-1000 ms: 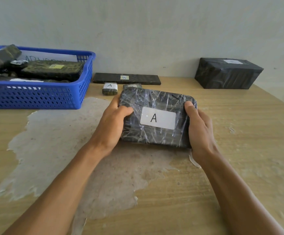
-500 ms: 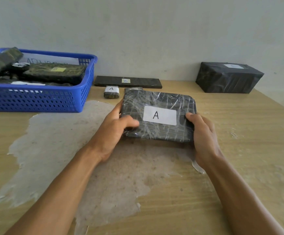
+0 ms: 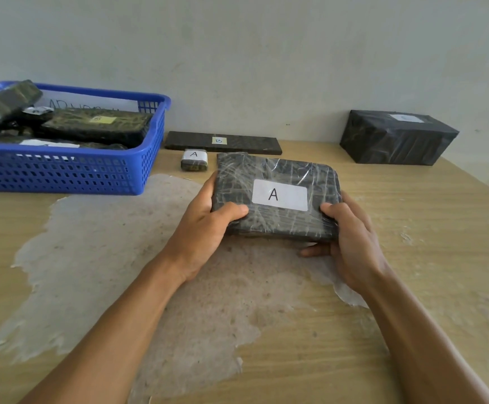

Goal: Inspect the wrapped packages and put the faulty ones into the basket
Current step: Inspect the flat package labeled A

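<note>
Both hands, left (image 3: 205, 228) and right (image 3: 351, 240), grip the flat wrapped package (image 3: 275, 196) labelled A above the table (image 3: 441, 258).

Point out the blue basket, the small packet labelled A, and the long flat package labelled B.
blue basket (image 3: 71, 170), head view, on its perforated front wall.
small packet labelled A (image 3: 194, 154), head view, on its white label.
long flat package labelled B (image 3: 246, 144), head view, on its dark top face, right of the label.

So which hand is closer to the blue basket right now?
Left. The left hand grips the package on the side toward the basket; the right hand holds the far side.
</note>
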